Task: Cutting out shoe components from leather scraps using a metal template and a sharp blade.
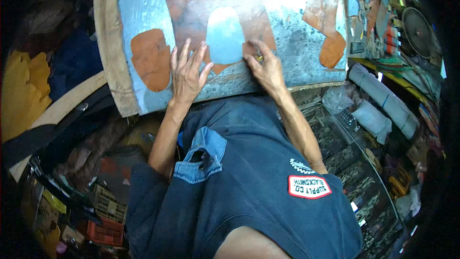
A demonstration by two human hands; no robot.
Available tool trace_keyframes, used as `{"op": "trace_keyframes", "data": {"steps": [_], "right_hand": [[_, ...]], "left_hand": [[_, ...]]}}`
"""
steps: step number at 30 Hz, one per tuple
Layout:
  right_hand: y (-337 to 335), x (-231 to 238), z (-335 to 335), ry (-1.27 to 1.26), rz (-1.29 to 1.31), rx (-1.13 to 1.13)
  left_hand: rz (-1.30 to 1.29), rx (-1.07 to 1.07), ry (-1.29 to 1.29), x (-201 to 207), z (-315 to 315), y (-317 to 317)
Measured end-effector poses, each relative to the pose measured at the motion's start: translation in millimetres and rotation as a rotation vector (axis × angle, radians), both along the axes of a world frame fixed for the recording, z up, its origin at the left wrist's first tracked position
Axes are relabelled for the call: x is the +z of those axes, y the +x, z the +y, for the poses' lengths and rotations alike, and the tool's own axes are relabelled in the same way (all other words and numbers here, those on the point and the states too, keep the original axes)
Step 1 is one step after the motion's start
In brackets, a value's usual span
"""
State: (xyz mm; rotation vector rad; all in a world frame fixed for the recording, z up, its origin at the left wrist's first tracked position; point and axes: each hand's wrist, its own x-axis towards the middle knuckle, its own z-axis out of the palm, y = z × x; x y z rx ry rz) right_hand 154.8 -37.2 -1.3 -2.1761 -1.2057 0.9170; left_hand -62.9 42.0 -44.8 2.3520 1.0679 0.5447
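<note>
A large brown leather sheet (191, 0) covers the middle of a worn blue-grey tabletop (292, 43). Its near edge has a rounded gap, through which the bluish surface shows. My left hand (188, 76) lies with fingers spread at the sheet's left near edge, touching it. On the other side of the gap, my right hand (266, 67), with a ring on one finger, has its thumb and bent fingers closed at the leather's edge. Left of my left hand lies a separate rounded brown leather piece (151, 60).
More brown leather (332, 50) lies at the table's right side. A wooden edge (109, 33) bounds the table on the left. Beyond the right side are a round fan (416, 26) and wrapped rolls (383, 98). Crates (105, 231) stand on the lower left.
</note>
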Motion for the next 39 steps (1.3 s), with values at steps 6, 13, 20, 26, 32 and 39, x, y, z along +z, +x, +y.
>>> {"op": "trace_keyframes", "data": {"steps": [6, 13, 20, 26, 32, 39], "right_hand": [[10.4, 2.2, 8.2, -0.051, -0.112, 0.193], [16.2, -5.4, 7.3, -0.115, -0.103, 0.257], [18.2, -3.7, 6.3, -0.063, -0.12, 0.337], [33.1, -9.7, 6.2, 0.052, 0.015, 0.36], [67.9, 41.5, 15.8, -0.214, 0.073, 0.483], [47.8, 43.5, 31.4, 0.013, -0.146, 1.014]], "left_hand": [[-0.02, 0.013, 0.018, -5.8, 0.5, -3.0], [-0.047, 0.02, 0.009, -8.8, -1.5, -4.0], [-0.003, 0.019, -0.002, -7.3, -3.1, -6.1], [0.11, -0.113, 0.071, 13.6, 10.0, 3.6], [0.131, -0.34, 0.197, 29.3, 47.0, 16.8], [0.283, -0.578, 0.204, 10.1, 88.2, 33.3]]}}
